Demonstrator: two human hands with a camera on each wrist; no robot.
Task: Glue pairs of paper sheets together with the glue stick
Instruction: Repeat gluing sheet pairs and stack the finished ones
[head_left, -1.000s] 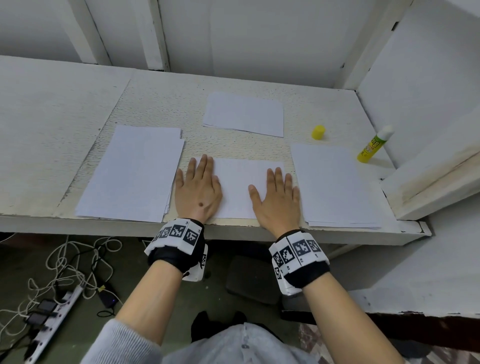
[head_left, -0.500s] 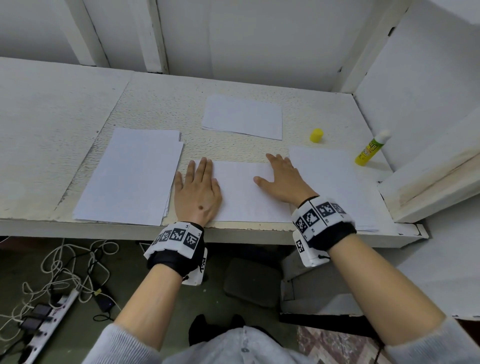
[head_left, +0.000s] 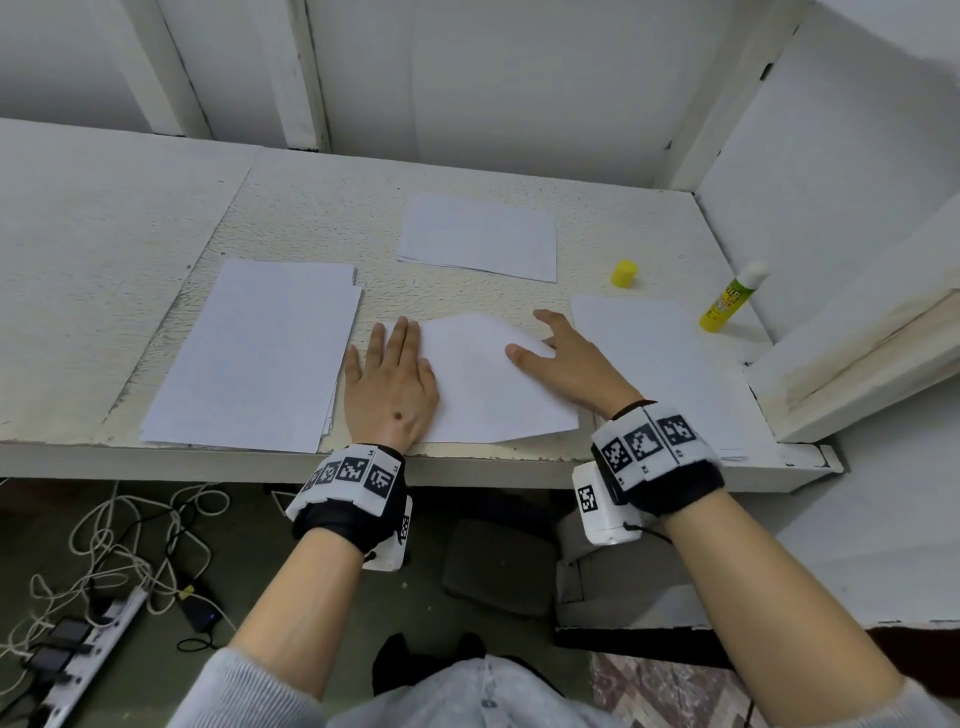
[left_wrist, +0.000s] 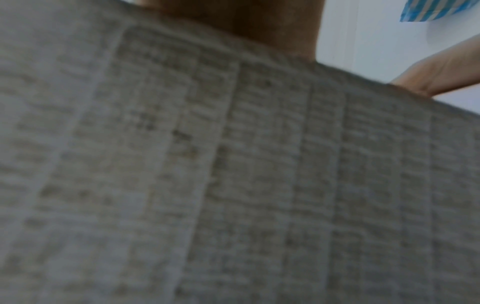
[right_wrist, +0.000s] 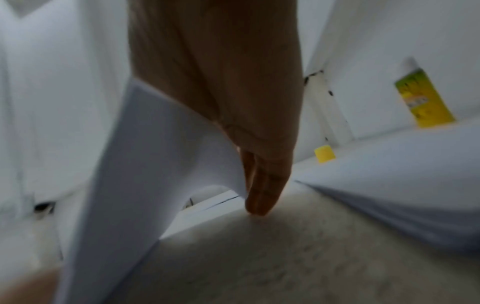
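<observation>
A white middle sheet (head_left: 483, 384) lies at the table's front edge between my hands. My left hand (head_left: 395, 364) presses flat on its left side, fingers straight. My right hand (head_left: 537, 338) pinches the sheet's right edge, thumb on top and fingers underneath, and that edge is raised and bowed. The right wrist view shows the lifted sheet (right_wrist: 135, 164) curving over my fingers (right_wrist: 259, 195), which reach down to the table. The uncapped yellow glue stick (head_left: 730, 304) stands at the far right by the wall, and its yellow cap (head_left: 623, 273) sits to its left. The left wrist view is a blur.
A paper stack (head_left: 260, 353) lies left of my left hand and another stack (head_left: 660, 364) right of my right hand. Another sheet (head_left: 478, 236) lies further back. White walls close in the table (head_left: 467, 462) at the back and right. Cables lie on the floor below.
My right hand slid from flat on the sheet to its right edge, took hold of it and lifted it. The left hand stayed in place.
</observation>
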